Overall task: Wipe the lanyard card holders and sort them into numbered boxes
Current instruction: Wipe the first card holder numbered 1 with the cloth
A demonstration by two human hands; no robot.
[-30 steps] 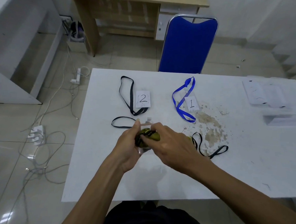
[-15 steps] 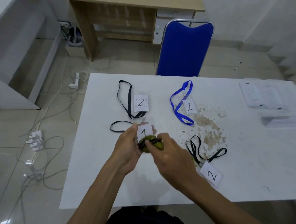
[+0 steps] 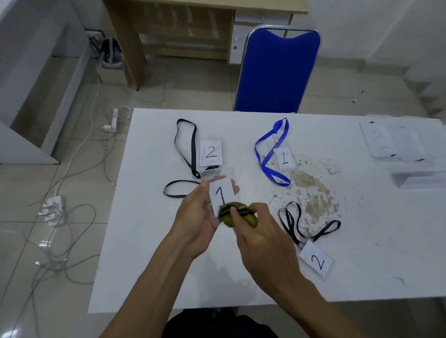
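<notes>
My left hand (image 3: 197,219) holds a clear card holder (image 3: 222,192) marked "1" upright above the white table (image 3: 144,268); its black strap (image 3: 175,189) trails left onto the table. My right hand (image 3: 262,244) grips a crumpled olive-green cloth (image 3: 240,215) pressed against the holder's lower edge. A "2" holder (image 3: 210,153) with a black strap lies at the back left. A "1" holder (image 3: 284,158) with a blue strap (image 3: 267,155) lies at the back middle. Another "2" holder (image 3: 316,261) with a black strap lies to the right of my hands.
A worn brownish patch (image 3: 311,189) marks the table right of centre. Papers and clear sleeves (image 3: 396,141) sit at the back right. A blue chair (image 3: 277,71) stands behind the table, a wooden desk (image 3: 188,19) further back. Cables and a power strip (image 3: 53,209) lie on the floor at left.
The holder has turned up in my left hand so its "1" faces me. My right hand with the cloth slid down to its lower edge, uncovering the "2" holder on the right.
</notes>
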